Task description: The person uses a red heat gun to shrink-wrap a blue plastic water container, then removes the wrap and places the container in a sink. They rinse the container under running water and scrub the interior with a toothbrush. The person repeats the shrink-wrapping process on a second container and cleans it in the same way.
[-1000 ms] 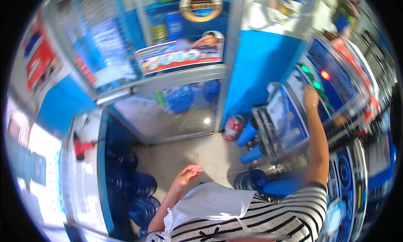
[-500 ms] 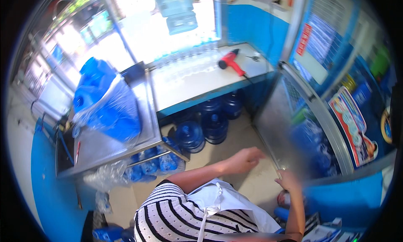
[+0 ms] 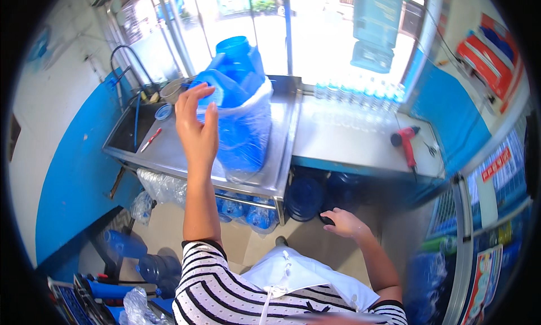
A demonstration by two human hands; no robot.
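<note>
My left hand (image 3: 197, 127) is raised in front of a large blue plastic bucket (image 3: 241, 136) wrapped in a clear bag. Its fingers are bent but apart, with nothing in them; whether they touch the bag cannot be told. Blue plastic pieces (image 3: 236, 68) stick out of the bucket, which stands on a steel sink counter (image 3: 282, 156). Lower and to the right, my right hand (image 3: 345, 223) hovers over the floor, fingers loosely stretched and holding nothing I can see. A small dark shape beside its fingertips is too unclear to name.
Right of the counter, a white worktop (image 3: 344, 133) bears small clear bottles (image 3: 360, 94) and a red heat gun (image 3: 407, 144). Big blue water jugs (image 3: 304, 198) stand beneath. A red-and-white pen-like tool (image 3: 151, 140) lies by the sink (image 3: 127, 130). A glass-fronted cabinet (image 3: 462, 235) stands at right.
My view has swung left toward the sink counter. My left hand has risen to the bagged bucket. My right hand has come away from the steel cabinet door's edge.
</note>
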